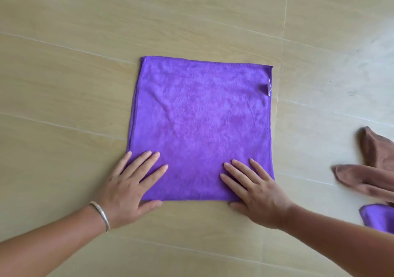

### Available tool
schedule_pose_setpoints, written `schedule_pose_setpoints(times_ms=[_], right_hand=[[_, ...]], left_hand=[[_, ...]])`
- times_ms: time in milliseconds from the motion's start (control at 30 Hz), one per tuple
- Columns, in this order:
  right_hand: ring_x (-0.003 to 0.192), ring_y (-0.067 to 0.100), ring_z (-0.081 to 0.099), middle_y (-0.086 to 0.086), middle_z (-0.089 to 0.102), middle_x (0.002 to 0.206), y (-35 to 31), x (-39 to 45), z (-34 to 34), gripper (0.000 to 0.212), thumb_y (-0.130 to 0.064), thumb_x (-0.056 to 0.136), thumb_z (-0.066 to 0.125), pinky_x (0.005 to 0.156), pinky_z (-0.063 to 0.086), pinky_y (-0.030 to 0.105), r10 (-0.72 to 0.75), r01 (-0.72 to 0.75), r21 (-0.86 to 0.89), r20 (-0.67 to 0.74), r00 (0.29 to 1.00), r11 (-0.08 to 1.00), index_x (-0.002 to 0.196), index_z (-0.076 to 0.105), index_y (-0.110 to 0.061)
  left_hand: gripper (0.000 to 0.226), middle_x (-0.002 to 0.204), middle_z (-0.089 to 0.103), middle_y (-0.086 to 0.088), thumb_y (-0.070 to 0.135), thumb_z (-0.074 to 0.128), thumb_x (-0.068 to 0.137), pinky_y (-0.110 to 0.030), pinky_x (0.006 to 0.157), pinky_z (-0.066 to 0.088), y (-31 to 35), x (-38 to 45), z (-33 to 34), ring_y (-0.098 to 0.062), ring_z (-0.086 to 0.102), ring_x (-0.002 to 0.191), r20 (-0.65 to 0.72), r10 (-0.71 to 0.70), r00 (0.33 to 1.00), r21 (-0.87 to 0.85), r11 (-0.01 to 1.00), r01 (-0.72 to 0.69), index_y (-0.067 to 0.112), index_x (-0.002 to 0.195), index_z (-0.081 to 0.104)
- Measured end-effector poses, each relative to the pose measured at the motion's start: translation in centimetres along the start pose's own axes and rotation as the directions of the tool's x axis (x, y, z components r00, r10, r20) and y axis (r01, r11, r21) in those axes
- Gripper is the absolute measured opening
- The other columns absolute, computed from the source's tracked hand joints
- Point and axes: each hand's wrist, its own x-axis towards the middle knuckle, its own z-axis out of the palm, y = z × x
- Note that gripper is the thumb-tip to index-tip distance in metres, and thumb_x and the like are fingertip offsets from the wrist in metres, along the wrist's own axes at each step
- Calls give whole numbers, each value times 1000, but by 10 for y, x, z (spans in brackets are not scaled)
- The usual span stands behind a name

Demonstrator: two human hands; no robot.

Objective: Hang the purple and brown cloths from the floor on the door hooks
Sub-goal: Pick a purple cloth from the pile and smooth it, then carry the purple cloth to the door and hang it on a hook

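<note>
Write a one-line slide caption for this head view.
Both hands, left and right, press flat on a spread purple cloth on the floor; a brown cloth lies crumpled to its right.

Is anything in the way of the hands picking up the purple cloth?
No. The left hand and right hand lie flat on the purple cloth, nothing between. No door hooks are in view.

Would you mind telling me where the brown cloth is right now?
In the head view, the brown cloth lies crumpled on the floor at the far right edge, apart from the flat purple cloth and just above a second purple cloth.
</note>
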Motion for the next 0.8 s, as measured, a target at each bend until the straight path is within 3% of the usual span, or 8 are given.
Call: schedule_pose_setpoints(times_ms=[167,333,400,467,533,800], right_hand=[[139,30,37,8,34,153,2,-4,-7,60,-49,96,38,106,36,56,42,-39,-52,56,998,998,145,41,-14],[129,31,50,9,43,148,-13,-9,-31,61,-22,83,63,98,47,49,189,-174,-103,164,968,979,140,48,-10],[134,31,42,11,34,154,-13,-4,-42,61,-17,88,53,106,38,50,216,-193,-124,209,954,973,146,36,-7],[143,30,23,11,13,160,-7,-6,-61,59,-17,97,31,115,18,50,259,-221,-155,291,921,963,152,15,-8],[145,28,15,9,11,160,1,-20,-93,56,-19,99,26,116,10,50,312,-268,-178,306,900,947,152,11,-11],[143,23,22,5,26,156,33,-58,-283,47,-33,102,32,117,12,48,403,-400,-58,201,893,915,146,30,-18]], left_hand=[[54,148,41,-5,52,42,91,-51,108,31,5,-18,-2,-25,42,135,-27,-45,999,41,998,47,25,136,53],[44,138,54,-9,29,40,90,-54,101,39,14,-11,-26,-28,54,124,-10,-48,999,85,995,49,20,127,63],[37,132,59,-12,26,51,89,-54,98,43,17,-8,-39,-31,57,120,12,-63,998,89,994,62,14,119,68],[33,127,61,-15,20,72,83,-56,97,43,22,-7,-63,-33,58,119,52,-118,992,78,990,114,10,114,70],[39,126,62,-17,17,79,76,-57,97,42,26,-5,-100,-34,56,120,89,-171,981,46,985,167,7,112,70],[41,150,40,-3,35,45,98,-43,114,18,21,13,-294,-20,27,143,118,-275,954,70,961,268,22,136,52]])
